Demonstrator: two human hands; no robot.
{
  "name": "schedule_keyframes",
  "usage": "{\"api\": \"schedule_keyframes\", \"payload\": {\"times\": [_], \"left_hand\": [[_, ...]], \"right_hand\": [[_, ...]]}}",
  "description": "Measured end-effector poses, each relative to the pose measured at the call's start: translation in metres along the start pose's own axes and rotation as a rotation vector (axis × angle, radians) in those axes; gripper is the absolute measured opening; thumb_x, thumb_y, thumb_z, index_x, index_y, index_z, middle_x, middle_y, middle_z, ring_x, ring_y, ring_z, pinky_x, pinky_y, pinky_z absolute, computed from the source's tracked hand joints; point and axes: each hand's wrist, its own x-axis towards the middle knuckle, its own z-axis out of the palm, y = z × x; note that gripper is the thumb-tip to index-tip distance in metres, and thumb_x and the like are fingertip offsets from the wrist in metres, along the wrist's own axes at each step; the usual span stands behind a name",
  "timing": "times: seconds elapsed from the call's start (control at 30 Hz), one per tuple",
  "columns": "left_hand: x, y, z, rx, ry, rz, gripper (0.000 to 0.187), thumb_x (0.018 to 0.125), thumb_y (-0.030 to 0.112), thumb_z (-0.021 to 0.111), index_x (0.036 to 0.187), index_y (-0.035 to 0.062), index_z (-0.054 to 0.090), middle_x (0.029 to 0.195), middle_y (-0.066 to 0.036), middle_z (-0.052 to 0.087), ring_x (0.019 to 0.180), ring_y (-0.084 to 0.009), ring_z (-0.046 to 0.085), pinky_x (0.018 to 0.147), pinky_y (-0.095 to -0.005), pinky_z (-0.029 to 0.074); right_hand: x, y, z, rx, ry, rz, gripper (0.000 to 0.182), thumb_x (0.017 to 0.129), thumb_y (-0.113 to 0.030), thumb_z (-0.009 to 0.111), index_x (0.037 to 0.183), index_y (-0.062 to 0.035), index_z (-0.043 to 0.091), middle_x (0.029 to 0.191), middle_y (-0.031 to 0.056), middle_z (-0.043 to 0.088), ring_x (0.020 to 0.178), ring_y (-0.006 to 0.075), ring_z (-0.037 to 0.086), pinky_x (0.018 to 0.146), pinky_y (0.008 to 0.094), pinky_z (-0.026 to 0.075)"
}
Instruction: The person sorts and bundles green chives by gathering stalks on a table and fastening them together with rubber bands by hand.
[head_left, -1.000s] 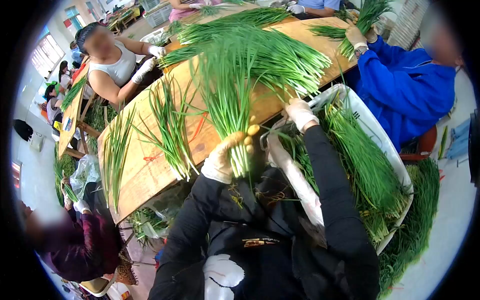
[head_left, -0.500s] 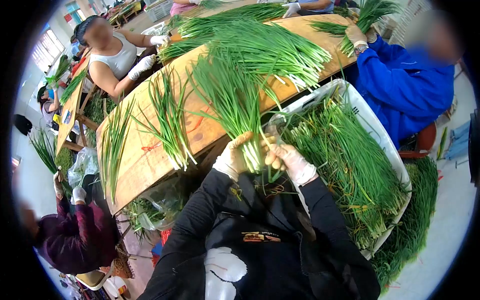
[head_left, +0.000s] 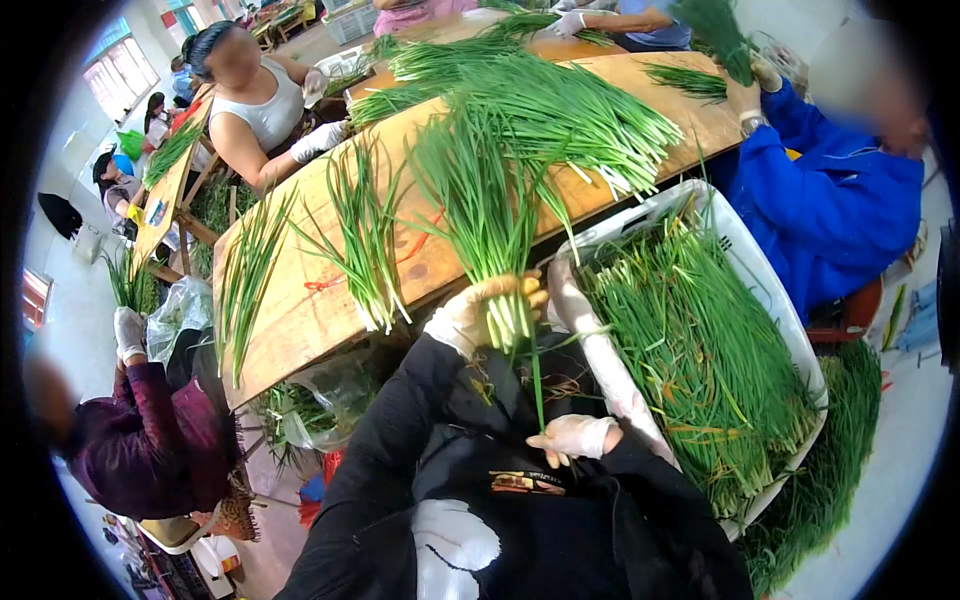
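Observation:
My left hand (head_left: pixel 468 312), in a white glove with stained fingertips, is wrapped round the lower stems of a bunch of garlic chives (head_left: pixel 482 215). The green leaves fan out away from me over the table edge, and the pale stem ends point toward my body. Lower down, close to my chest, my gloved right hand (head_left: pixel 575 438) pinches the end of a single chive leaf (head_left: pixel 538 388). This leaf runs in a straight line from beneath the bunch to my fingertips.
Small chive bundles (head_left: pixel 365 235) and a large pile (head_left: pixel 585 115) lie on the wooden table (head_left: pixel 300 325). At my right stands a white crate (head_left: pixel 765 265) full of chives. Co-workers sit around: a blue sleeve (head_left: pixel 790 210) at right, a purple sleeve (head_left: pixel 150 410) at left.
My right hand has moved from beside the bunch down toward my chest, drawing a leaf with it. The left hand keeps its hold. The co-worker in blue has raised a bunch.

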Motion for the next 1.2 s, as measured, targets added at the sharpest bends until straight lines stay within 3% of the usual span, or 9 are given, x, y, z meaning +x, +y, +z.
{"api": "schedule_keyframes", "payload": {"times": [0.07, 0.17, 0.3, 0.4, 0.5, 0.57, 0.67, 0.97, 1.2], "left_hand": [[-0.012, -0.005, -0.01, 0.123, 0.05, 0.005, 0.052, 0.074, 0.028, 0.063, 0.116, 0.0016, 0.049, 0.127, -0.013, 0.046, 0.118, -0.0274, 0.042, 0.095, -0.042, 0.037], [-0.017, -0.016, -0.029, 0.03, -0.142, 0.137, 0.05, 0.073, 0.028, 0.061, 0.114, 0.0024, 0.051, 0.13, -0.018, 0.04, 0.122, -0.0285, 0.037, 0.095, -0.043, 0.036], [-0.019, -0.015, 0.004, -0.095, 0.092, 0.113, 0.06, 0.071, 0.02, 0.054, 0.123, -0.0064, 0.04, 0.132, -0.02, 0.037, 0.122, -0.0305, 0.036, 0.098, -0.0417, 0.033], [-0.017, -0.021, 0.016, -0.245, 0.114, 0.174, 0.049, 0.071, 0.016, 0.053, 0.114, -0.0071, 0.048, 0.119, -0.022, 0.049, 0.104, -0.0323, 0.052, 0.09, -0.0448, 0.041], [-0.021, -0.028, -0.006, -0.285, 0.088, 0.189, 0.045, 0.071, 0.016, 0.05, 0.11, -0.0068, 0.05, 0.109, -0.024, 0.055, 0.095, -0.034, 0.056, 0.084, -0.0459, 0.045], [-0.02, -0.035, -0.034, -0.384, -0.078, 0.252, 0.041, 0.072, 0.016, 0.049, 0.105, -0.0075, 0.051, 0.101, -0.024, 0.057, 0.092, -0.0357, 0.057, 0.084, -0.0487, 0.045], [-0.02, -0.036, -0.02, -0.381, 0.137, 0.153, 0.041, 0.072, 0.015, 0.045, 0.105, -0.0074, 0.051, 0.097, -0.024, 0.059, 0.087, -0.0349, 0.058, 0.08, -0.0481, 0.046], [-0.024, -0.032, 0.012, -0.316, 0.098, 0.192, 0.051, 0.071, 0.013, 0.047, 0.118, -0.0087, 0.042, 0.117, -0.027, 0.048, 0.106, -0.0365, 0.05, 0.09, -0.0404, 0.041], [-0.024, -0.033, 0.007, -0.207, 0.124, 0.18, 0.06, 0.082, 0.037, 0.051, 0.125, -0.0026, 0.038, 0.122, -0.023, 0.046, 0.111, -0.0324, 0.048, 0.093, -0.0406, 0.038]], "right_hand": [[-0.009, 0.01, -0.014, -0.288, 0.093, 0.021, 0.056, 0.083, -0.053, 0.041, 0.078, -0.0015, 0.063, 0.068, 0.0128, 0.062, 0.066, 0.0296, 0.06, 0.067, 0.0359, 0.046], [-0.06, 0.013, -0.034, -0.636, 1.049, -0.118, 0.072, 0.074, -0.055, 0.057, 0.126, -0.0075, 0.039, 0.094, 0.0164, 0.06, 0.082, 0.0273, 0.061, 0.069, 0.0359, 0.049], [-0.085, -0.038, -0.069, -0.19, 1.432, -0.54, 0.032, 0.082, -0.037, 0.057, 0.102, -0.013, 0.06, 0.086, 0.0065, 0.061, 0.073, 0.0171, 0.061, 0.065, 0.0271, 0.05], [-0.039, -0.052, -0.087, 0.134, 1.076, -0.505, 0.03, 0.084, -0.036, 0.053, 0.09, -0.0079, 0.061, 0.084, 0.0057, 0.062, 0.069, 0.0178, 0.06, 0.066, 0.0284, 0.048], [0.004, -0.051, -0.108, 0.065, 1.061, -0.355, 0.04, 0.079, -0.045, 0.057, 0.076, -0.0053, 0.058, 0.064, 0.0074, 0.06, 0.063, 0.0217, 0.059, 0.062, 0.0327, 0.045], [0.012, -0.06, -0.113, 0.074, 1.036, -0.328, 0.033, 0.078, -0.034, 0.064, 0.07, -0.0029, 0.058, 0.056, 0.0042, 0.057, 0.051, 0.0101, 0.052, 0.051, 0.0246, 0.042], [0.042, -0.041, -0.123, 0.088, 0.972, -0.35, 0.035, 0.082, -0.037, 0.057, 0.071, -0.0045, 0.057, 0.058, 0.0049, 0.058, 0.053, 0.016, 0.054, 0.055, 0.0289, 0.043], [0.051, -0.02, -0.137, 0.911, 0.654, -0.677, 0.015, 0.086, -0.015, 0.054, 0.078, -0.0017, 0.054, 0.061, 0.0046, 0.055, 0.047, 0.0099, 0.052, 0.045, 0.0241, 0.049], [-0.027, -0.052, -0.137, 0.957, 1.061, -0.876, 0.011, 0.087, -0.013, 0.052, 0.083, -0.0037, 0.056, 0.065, 0.0002, 0.056, 0.053, 0.005, 0.05, 0.048, 0.0164, 0.041]]}}
